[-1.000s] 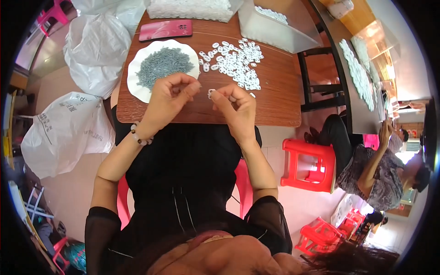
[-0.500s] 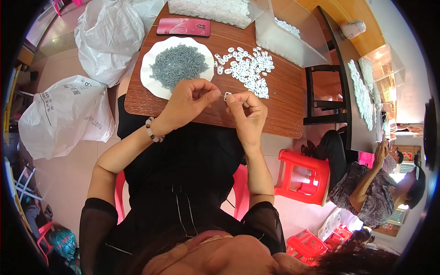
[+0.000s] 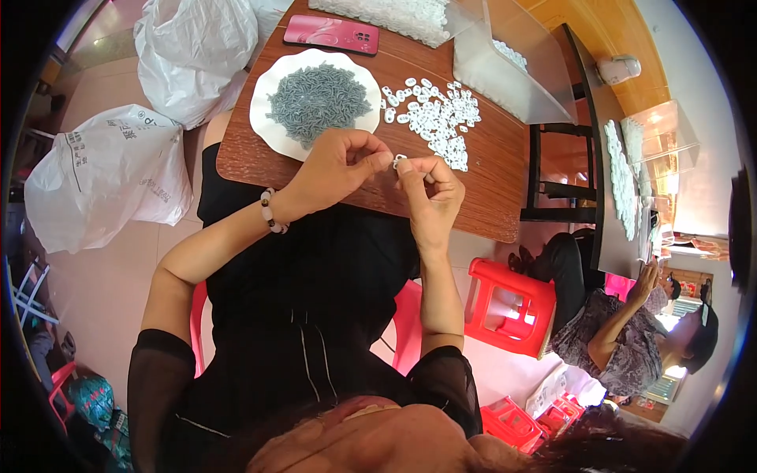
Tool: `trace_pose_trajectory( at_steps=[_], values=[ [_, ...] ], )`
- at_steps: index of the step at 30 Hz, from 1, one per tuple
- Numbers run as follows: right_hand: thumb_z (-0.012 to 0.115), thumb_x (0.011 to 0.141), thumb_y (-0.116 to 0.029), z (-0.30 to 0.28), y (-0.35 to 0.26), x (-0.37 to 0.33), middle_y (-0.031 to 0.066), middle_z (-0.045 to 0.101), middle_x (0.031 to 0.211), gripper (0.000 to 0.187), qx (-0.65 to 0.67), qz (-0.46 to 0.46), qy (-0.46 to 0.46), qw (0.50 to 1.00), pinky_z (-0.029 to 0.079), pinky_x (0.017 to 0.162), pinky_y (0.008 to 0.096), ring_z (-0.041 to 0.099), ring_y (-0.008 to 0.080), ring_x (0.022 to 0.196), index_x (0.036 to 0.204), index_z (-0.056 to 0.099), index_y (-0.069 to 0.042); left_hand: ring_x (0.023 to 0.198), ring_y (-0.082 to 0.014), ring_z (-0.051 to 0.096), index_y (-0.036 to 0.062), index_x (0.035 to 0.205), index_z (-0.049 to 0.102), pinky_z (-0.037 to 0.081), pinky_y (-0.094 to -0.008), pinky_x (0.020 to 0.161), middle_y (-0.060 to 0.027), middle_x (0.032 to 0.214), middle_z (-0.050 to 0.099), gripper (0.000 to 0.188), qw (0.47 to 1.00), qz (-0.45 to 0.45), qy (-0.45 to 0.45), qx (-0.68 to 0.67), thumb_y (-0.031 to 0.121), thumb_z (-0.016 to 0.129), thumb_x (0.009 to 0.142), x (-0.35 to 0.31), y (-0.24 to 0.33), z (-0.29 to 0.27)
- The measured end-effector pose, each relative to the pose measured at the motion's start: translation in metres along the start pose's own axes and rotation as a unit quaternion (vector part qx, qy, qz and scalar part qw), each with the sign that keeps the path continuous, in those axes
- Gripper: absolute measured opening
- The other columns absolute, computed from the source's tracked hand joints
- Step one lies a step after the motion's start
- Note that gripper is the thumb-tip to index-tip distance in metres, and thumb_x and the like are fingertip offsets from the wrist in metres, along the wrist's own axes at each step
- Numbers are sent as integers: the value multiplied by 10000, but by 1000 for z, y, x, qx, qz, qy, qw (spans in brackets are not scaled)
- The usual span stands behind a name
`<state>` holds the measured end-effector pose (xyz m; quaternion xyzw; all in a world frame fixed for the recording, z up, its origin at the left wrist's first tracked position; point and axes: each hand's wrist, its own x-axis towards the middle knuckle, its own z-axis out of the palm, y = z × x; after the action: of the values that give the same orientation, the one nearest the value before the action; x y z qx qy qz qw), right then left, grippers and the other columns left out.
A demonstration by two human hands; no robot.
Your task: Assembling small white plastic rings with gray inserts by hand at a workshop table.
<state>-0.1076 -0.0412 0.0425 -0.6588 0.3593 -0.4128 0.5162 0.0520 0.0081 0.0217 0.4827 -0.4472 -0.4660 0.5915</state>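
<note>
In front of me my right hand (image 3: 432, 189) pinches a small white plastic piece (image 3: 399, 160) with an opening in it, held just above the table's near edge. My left hand (image 3: 343, 169) is closed in a pinch beside it, its fingertips almost against the piece. Whatever sits between the left fingers is too small to make out. Beyond my left hand lies a white wavy-rimmed plate (image 3: 261, 118) heaped with small grey-green rods (image 3: 319, 98). Loose white oval pieces (image 3: 441, 110) with holes are spread over the tabletop beyond my right hand.
The brown wooden table (image 3: 489, 177) also carries a pink phone (image 3: 331, 35) and clear bins (image 3: 512, 79) of white pieces. White sacks (image 3: 110, 177) stand at left. On the right are a red stool (image 3: 512, 307) and a person (image 3: 615, 339) at another table.
My hands have come slightly closer together, and the left fingertips are now nearer the white piece. The whole view has shifted a little.
</note>
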Motion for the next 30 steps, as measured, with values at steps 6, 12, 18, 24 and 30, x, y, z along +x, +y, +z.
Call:
trace_pose_trajectory(
  at_steps=[6, 12, 18, 24, 30],
  values=[
    [663, 864, -69, 1, -5, 0, -9, 599, 671, 101, 5, -14, 14, 1000, 378, 561, 167, 518, 24, 610, 797, 614, -11, 650, -43, 555, -31, 909, 653, 451, -203, 585, -4, 755, 633, 193, 1000, -16, -6, -25, 160, 645, 891, 0, 1, 0],
    [663, 866, -74, 0, -3, 0, -4, 601, 672, 105, -5, -12, 4, 1000, 384, 568, 171, 519, 27, 613, 802, 615, -7, 658, -44, 561, -31, 909, 653, 462, -201, 595, -9, 779, 638, 199, 998, -38, 1, -47, 167, 643, 893, -1, 3, 0],
    [666, 866, -78, 1, 0, 0, -13, 598, 658, 105, -9, -3, 6, 1000, 376, 567, 165, 512, 19, 610, 801, 614, -13, 656, -44, 562, -31, 906, 656, 458, -200, 587, -10, 771, 642, 192, 998, -37, 2, -41, 159, 642, 891, 0, 1, 1],
    [679, 848, -72, 1, 4, -1, -16, 598, 652, 106, -48, -21, 21, 998, 392, 574, 185, 511, 31, 608, 781, 625, -10, 642, -42, 559, -31, 890, 660, 451, -201, 576, -8, 746, 640, 185, 1000, -15, 10, -22, 154, 650, 883, 0, -2, 0],
    [678, 843, -71, 0, 1, -1, 3, 612, 667, 106, -46, -15, 29, 998, 406, 591, 200, 513, 38, 617, 774, 630, -6, 642, -43, 561, -32, 884, 660, 447, -200, 572, -9, 735, 639, 191, 1000, -13, 10, -5, 159, 649, 884, -1, 0, 1]
  ],
)
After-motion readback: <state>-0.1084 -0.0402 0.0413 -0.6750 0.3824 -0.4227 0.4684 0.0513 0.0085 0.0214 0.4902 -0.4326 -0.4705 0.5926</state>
